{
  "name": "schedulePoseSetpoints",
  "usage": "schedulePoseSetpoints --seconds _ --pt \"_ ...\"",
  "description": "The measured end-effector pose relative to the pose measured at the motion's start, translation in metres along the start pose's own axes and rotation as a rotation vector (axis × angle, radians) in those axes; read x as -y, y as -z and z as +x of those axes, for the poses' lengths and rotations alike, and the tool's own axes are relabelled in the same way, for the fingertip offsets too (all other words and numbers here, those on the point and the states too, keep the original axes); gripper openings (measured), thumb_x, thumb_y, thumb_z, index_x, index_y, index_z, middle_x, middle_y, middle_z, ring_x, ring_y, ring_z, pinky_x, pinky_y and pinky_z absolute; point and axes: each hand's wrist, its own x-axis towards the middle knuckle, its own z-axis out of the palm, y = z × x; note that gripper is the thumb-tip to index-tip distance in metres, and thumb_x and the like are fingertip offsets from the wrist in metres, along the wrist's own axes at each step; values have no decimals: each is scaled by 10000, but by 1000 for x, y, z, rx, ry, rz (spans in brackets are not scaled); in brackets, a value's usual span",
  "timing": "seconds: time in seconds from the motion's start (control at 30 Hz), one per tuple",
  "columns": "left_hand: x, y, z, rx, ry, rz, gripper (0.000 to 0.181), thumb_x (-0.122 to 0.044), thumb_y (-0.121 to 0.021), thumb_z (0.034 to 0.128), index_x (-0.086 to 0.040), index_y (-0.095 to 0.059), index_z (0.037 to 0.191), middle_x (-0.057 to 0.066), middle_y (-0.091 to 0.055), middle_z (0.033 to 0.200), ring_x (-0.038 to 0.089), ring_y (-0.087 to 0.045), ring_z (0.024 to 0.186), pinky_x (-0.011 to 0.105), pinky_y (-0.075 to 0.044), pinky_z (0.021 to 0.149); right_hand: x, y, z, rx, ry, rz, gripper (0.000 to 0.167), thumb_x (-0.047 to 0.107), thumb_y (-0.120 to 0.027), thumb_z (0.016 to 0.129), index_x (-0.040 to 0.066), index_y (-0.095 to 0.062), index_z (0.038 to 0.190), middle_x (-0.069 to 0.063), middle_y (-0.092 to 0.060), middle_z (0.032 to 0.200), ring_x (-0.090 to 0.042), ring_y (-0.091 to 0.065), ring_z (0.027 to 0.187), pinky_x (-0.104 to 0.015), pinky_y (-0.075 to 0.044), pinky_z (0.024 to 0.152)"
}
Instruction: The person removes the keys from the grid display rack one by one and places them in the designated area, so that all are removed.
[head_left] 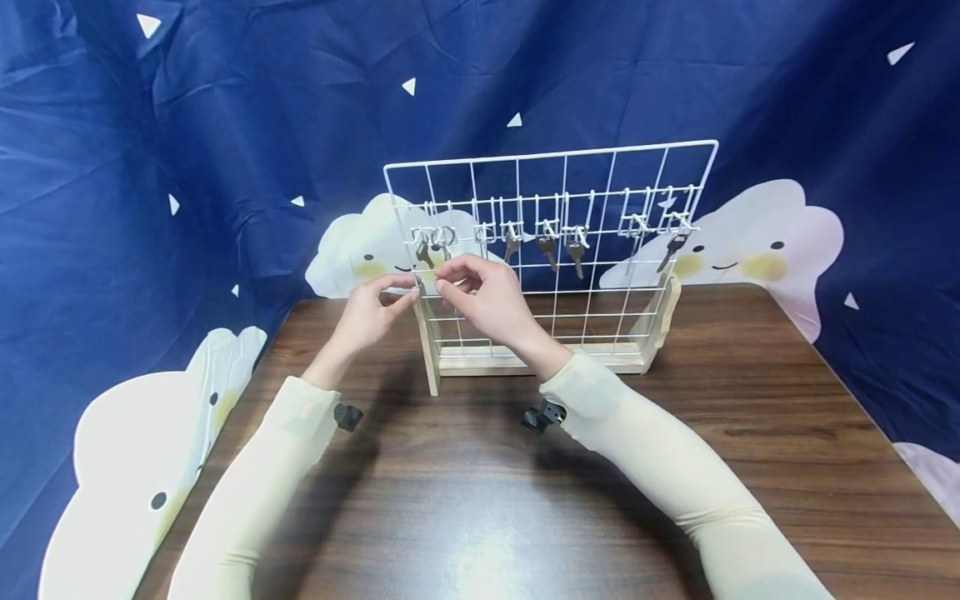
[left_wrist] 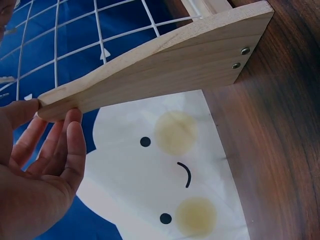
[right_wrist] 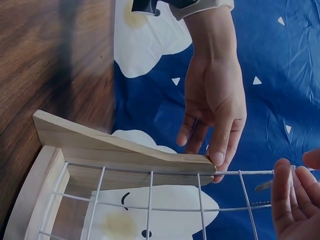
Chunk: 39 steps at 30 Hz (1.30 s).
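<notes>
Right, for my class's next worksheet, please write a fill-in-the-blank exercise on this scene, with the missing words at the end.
1. The wooden side piece is gripped by the person's ____ hand.
2. In the left wrist view, the number of screws showing in that piece is ____.
3. The keys hang higher up than the wooden base bar, so they are ____ it.
4. The colour of the wire grid is ____.

Missing words: left; two; above; white.

A cloth-backed tabletop setting (kind of room unclear): dark-blue drape [head_left: 300,100] with smiling clouds [head_left: 750,217] around a wood-grain table [head_left: 435,467].
</notes>
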Motion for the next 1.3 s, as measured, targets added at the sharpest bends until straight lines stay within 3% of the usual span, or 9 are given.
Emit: schedulePoseSetpoints --seconds 0.17,0.3,0.6,0.83,1.3 --pt "0 0 0 -2 0 6 318 -215 -708 941 -47 -688 1210 154 -708 1223 373 -716 1047 470 -572 922 4 -3 2 -17 -5 -5 189 141 -702 908 41 -717 1068 -113 -769 984 -276 -740 761 -284 -592 621" --pt "0 1 -1 -4 -6 9 317 -212 -707 941 -42 -688 1208 160 -709 1219 376 -716 1044 462 -574 922 4 -6 5 -22 -13 25 216 135 -696 909 25 -708 1094 -122 -763 1009 -198 -729 717 -299 -597 613" --pt "0 0 -1 -3 -9 16 312 -199 -714 936 -41 -688 1203 168 -715 1198 369 -722 1023 463 -573 922 8 -11 8 -27 -68 90 247 124 -683 917 54 -703 1152 -121 -752 1057 -140 -722 680 -450 -612 629" --pt "-1 1 -1 0 2 22 320 -207 -711 938 -45 -684 1213 167 -713 1202 373 -720 1025 460 -577 911 9 -12 10 -22 -76 59 316 132 -659 932 95 -675 1246 -129 -728 1172 -133 -718 672 -316 -599 578" --pt "-1 1 0 3 11 35 324 -229 -702 946 -68 -683 1226 147 -710 1222 350 -724 1032 454 -580 904 12 -16 14 -18 -101 -93 392 197 -674 942 158 -625 1329 -13 -691 1293 -135 -692 645 -262 -507 519"
